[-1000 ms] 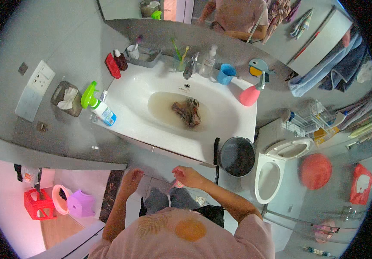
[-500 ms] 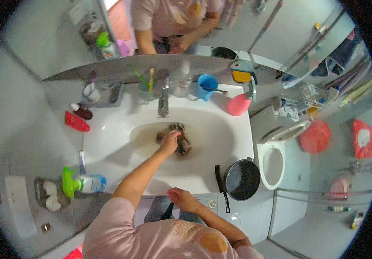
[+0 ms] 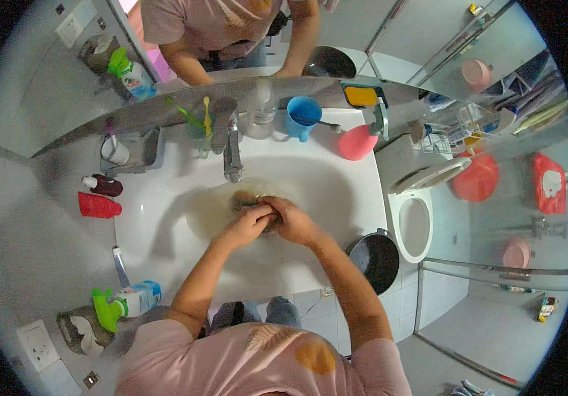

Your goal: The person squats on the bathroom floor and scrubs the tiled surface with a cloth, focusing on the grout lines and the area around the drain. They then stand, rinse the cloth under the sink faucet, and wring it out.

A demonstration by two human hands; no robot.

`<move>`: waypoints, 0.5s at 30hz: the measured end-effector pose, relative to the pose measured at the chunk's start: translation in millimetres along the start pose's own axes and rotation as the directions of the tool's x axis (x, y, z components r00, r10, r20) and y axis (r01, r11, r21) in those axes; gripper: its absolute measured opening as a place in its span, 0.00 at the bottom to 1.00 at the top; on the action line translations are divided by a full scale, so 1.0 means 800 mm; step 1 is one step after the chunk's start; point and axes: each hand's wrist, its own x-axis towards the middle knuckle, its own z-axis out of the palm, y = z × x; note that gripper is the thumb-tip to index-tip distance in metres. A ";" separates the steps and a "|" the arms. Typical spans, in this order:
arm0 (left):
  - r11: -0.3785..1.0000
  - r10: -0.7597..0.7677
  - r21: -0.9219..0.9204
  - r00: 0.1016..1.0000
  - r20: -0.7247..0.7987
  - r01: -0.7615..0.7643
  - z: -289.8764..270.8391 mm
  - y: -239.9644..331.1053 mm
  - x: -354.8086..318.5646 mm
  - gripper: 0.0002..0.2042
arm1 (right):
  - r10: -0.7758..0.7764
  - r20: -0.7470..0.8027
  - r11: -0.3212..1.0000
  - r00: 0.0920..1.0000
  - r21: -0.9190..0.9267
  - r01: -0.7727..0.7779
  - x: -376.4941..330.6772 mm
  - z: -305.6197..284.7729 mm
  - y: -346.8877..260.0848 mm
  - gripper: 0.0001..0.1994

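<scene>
A white washbasin (image 3: 145, 224) holds a pool of cloudy, brownish water (image 3: 199, 214). Low in that pool lies a dark, mottled bundle (image 3: 243, 198), like wet cloth; its exact kind does not show. My left hand (image 3: 248, 226) and my right hand (image 3: 295, 223) meet over it, fingertips bent inward and closed on it. Most of the bundle is hidden beneath my fingers. The chrome faucet (image 3: 232, 152) stands just beyond my hands.
A black pan (image 3: 374, 264) sits at the basin's right edge, close to my right forearm. Along the back stand a blue cup (image 3: 304, 117), a pink bottle (image 3: 358, 142) and a glass with toothbrushes (image 3: 200, 138). A green-topped spray bottle (image 3: 129, 303) lies at left.
My right hand has come up from the front edge into the basin and joined my left hand at the bundle. The view has shifted, and my hands now cover more of the bundle.
</scene>
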 end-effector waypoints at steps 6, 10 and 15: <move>0.982 -0.060 0.177 0.996 -0.067 0.071 -0.048 0.020 -0.037 0.14 | 0.062 0.424 0.993 0.903 0.060 -0.097 0.032 -0.035 -0.010 0.12; 0.952 -0.219 0.187 0.967 -0.126 0.240 -0.063 -0.038 -0.066 0.13 | 0.055 0.334 0.891 0.941 0.408 -0.197 0.038 -0.037 -0.036 0.12; 0.969 -0.138 0.125 0.890 -0.434 0.211 -0.090 0.001 -0.079 0.15 | 0.124 0.230 0.862 0.965 0.457 -0.220 0.060 -0.087 -0.053 0.10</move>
